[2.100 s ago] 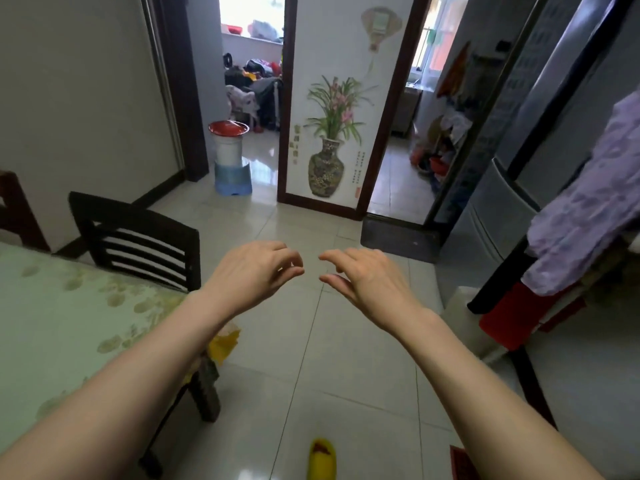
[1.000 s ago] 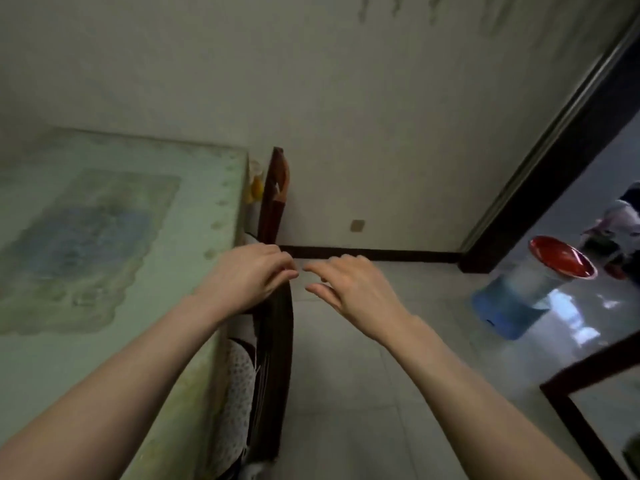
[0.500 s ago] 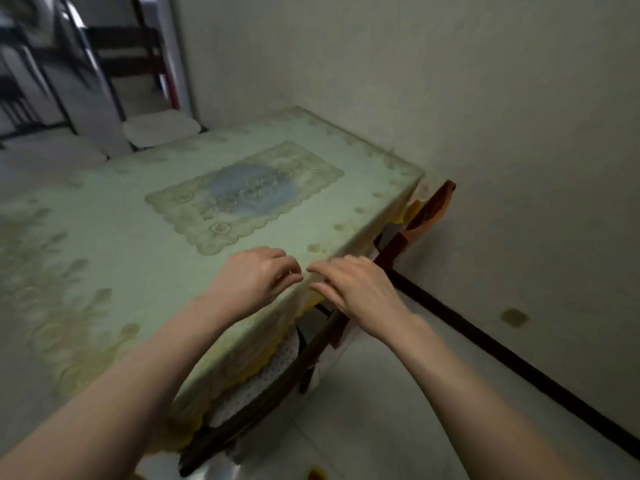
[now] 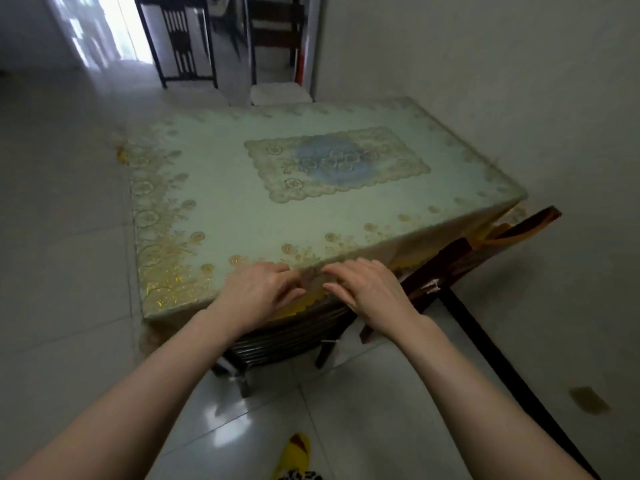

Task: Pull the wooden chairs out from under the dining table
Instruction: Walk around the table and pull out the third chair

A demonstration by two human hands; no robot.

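Observation:
The dining table [image 4: 214, 188] fills the middle of the view under a pale green cloth with a lace mat. A dark wooden chair [image 4: 287, 337] is tucked under its near edge, its slatted back showing below the cloth. A second wooden chair [image 4: 519, 226] leans at the near right corner by the wall. My left hand [image 4: 258, 294] and my right hand [image 4: 369, 292] hover side by side over the near table edge, above the tucked chair's back. Both have loosely curled fingers and hold nothing.
A wall runs along the right side with a dark skirting board [image 4: 502, 368]. Two more dark chairs [image 4: 180, 39] stand beyond the table's far end, one with a white seat cushion [image 4: 278, 93]. Tiled floor [image 4: 62, 237] lies on the left. A yellow slipper [image 4: 294, 452] is at the bottom.
The view has swung from the doorway and wall round to the whole table. My hands have come down from over the floor to just above the near table edge and chair back.

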